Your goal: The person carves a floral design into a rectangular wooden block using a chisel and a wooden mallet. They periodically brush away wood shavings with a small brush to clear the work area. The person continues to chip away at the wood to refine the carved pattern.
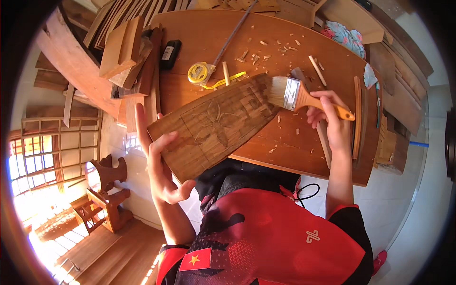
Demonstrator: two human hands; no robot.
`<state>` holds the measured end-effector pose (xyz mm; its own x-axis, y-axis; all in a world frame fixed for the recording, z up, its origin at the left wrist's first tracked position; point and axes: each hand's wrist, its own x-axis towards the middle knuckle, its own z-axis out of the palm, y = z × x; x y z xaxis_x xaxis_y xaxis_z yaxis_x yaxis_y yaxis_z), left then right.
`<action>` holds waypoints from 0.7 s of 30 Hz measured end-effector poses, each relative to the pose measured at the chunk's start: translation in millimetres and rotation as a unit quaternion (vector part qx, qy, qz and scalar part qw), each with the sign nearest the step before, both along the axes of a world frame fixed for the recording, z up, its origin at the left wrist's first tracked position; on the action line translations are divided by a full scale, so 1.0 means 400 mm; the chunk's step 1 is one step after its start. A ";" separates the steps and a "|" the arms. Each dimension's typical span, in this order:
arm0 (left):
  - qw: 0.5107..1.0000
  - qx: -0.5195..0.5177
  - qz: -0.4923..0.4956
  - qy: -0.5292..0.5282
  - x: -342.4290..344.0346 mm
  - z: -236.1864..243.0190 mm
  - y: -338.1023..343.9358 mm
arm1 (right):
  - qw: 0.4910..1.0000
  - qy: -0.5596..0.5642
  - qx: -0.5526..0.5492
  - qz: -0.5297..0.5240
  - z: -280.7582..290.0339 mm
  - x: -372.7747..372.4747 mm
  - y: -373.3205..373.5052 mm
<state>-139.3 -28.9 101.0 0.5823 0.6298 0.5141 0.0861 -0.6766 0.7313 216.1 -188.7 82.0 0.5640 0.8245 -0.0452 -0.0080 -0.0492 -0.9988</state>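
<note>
A dark wooden board [199, 133] with a carved flower and grid pattern is tilted above the table's front edge. My left hand [164, 164] holds it by its left end, with the thumb and fingers at the edges and some fingers partly hidden behind it. My right hand [327, 114] grips the orange handle of a wide paintbrush [291, 93]. Its pale bristles are at the carved right end of the board; whether they touch it I cannot tell.
The wooden table [299, 152] bears scattered shavings, a yellow tape measure [201, 72], a black object [171, 53], rods and strips. Plank stacks [118, 47] crowd the left, more lie right. A patterned cloth [344, 37] sits at back right. Wooden furniture [102, 209] stands lower left.
</note>
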 end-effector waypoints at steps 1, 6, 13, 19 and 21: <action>1.000 -0.011 0.010 -0.004 -0.009 -0.017 -0.011 | 1.000 -0.010 -0.005 -0.011 -0.012 -0.015 0.000; 0.999 -0.032 0.039 0.013 -0.044 -0.080 -0.050 | 0.998 0.007 0.015 -0.054 -0.056 -0.061 -0.001; 0.968 -0.138 0.150 -0.150 0.001 -0.224 -0.131 | 0.992 -0.032 0.097 -0.076 -0.163 -0.140 0.029; 0.926 -0.250 0.187 -0.213 0.020 -0.248 -0.100 | 0.991 0.030 0.086 -0.102 -0.174 -0.211 0.013; 0.920 -0.276 0.179 -0.211 0.011 -0.253 -0.081 | 0.992 0.024 0.078 -0.095 -0.172 -0.209 0.007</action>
<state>-135.0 -61.2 -0.1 0.1094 0.9755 0.1907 -0.1396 -0.1749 0.9746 132.5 -185.7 13.3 0.7102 0.7026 0.0439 -0.0509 0.1135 -0.9922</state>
